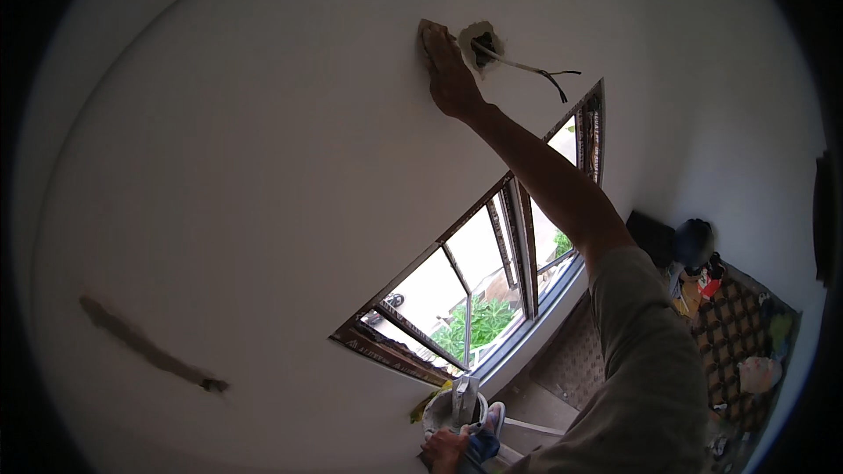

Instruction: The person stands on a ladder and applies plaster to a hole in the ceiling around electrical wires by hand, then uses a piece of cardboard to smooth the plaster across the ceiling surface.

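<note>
My right hand (446, 70) is stretched up against the pale wall, left of a hole with cables. Its fingers press a thin brownish piece (424, 28), which looks like sandpaper, flat to the surface. Low in the view, my left hand (446, 448) is at the near side of a whitish bucket (436, 421). Its fingers look curled over the bucket's rim, though the grip is partly hidden. A grey metal trowel or scraper (464, 397) stands up in the bucket.
Two dark-ended wires hang from the wall hole (484, 46). Below my right arm is a window (470, 294) with dark frames. A brown patched strip (149, 347) marks the wall at left. Bags and other items lie on the patterned floor (733, 325). A slippered foot (497, 417) shows beside the bucket.
</note>
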A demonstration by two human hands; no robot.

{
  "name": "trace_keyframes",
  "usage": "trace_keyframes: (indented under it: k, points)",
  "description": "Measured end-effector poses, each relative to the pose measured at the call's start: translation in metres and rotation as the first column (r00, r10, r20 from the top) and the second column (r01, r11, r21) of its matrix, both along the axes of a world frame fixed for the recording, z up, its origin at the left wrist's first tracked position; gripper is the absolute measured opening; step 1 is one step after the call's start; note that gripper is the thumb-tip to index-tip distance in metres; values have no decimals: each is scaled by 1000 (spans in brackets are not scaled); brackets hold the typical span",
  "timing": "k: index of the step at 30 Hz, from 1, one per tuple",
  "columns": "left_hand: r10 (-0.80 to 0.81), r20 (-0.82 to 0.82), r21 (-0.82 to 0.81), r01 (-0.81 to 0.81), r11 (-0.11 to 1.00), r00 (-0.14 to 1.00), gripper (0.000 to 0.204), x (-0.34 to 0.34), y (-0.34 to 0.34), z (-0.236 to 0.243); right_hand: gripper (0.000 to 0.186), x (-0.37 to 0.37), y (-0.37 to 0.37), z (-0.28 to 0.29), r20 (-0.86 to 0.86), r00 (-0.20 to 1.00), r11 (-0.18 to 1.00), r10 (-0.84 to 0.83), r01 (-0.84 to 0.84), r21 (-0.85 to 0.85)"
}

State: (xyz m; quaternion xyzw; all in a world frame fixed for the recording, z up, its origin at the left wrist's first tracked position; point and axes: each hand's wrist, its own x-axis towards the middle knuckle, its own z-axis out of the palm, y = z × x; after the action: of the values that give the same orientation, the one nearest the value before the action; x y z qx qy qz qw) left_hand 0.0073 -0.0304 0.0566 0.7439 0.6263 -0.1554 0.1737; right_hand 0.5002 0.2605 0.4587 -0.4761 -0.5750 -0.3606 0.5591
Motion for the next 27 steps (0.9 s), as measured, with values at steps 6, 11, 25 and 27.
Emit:
trace_keyframes:
  k: [6, 11, 25, 27]
  points:
    - [20, -11, 23, -20, 1000, 1000, 53, 12, 3, 10, 46, 83, -28, 46, -201, 958, 947, -206, 247, 204]
    - [111, -50, -16, -112, 994, 993, 65, -3, 6, -32, 62, 13, -19, -63, -137, 979, 982, -154, 167, 89]
    - [154, 75, 127, -163, 978, 985, 54, -1, -11, -12, 41, -229, -595, -649, -347, 59, 211, -936, -696, -686]
    - [101, 80, 142, -112, 984, 992, 52, 28, -15, -6, 42, -245, -704, -708, -71, -211, 193, -975, -642, -742]
